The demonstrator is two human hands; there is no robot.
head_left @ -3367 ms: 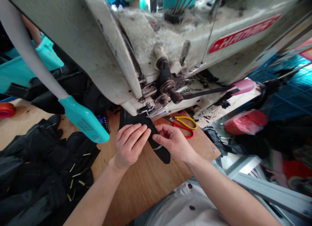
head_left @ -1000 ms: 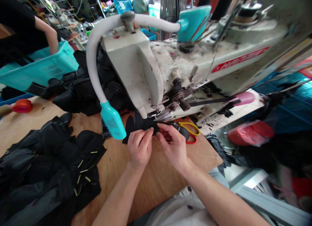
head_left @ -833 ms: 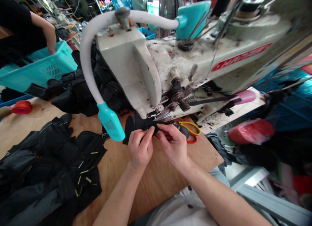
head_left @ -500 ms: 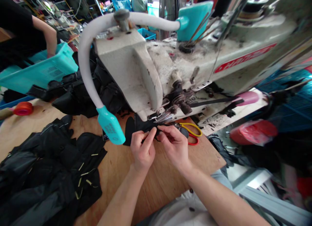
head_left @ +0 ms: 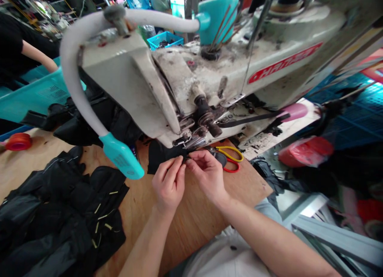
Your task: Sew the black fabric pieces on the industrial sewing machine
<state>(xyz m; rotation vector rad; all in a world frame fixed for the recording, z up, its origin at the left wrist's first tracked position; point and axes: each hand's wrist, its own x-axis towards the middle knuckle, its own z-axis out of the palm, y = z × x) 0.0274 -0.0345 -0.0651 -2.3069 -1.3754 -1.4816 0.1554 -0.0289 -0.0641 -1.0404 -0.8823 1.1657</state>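
Both hands meet just in front of the needle area of a sewing machine (head_left: 119,77). A piece of black fabric (head_left: 158,154) lies under the machine's head and reaches to my fingertips. My left hand (head_left: 170,181) is closed, its thumb and fingers pinching the near edge of that fabric. Close beside it, my right hand (head_left: 208,173) pinches the same edge between thumb and forefinger. The exact bit between the fingertips is small and partly hidden. Scissors with yellow and red handles (head_left: 233,157) lie just right of my right hand.
A turquoise-headed lamp (head_left: 122,157) on a white bendable neck hangs left of my hands. Black garment pieces (head_left: 60,213) with yellowish strips cover the table's left side. Behind are an orange tape roll (head_left: 18,141), a turquoise basket (head_left: 38,89) and another person's arm (head_left: 38,55).
The camera view has shifted, so the machine sits further left. My left fingers have drawn together into a tighter pinch; both hands stay at the fabric's edge.
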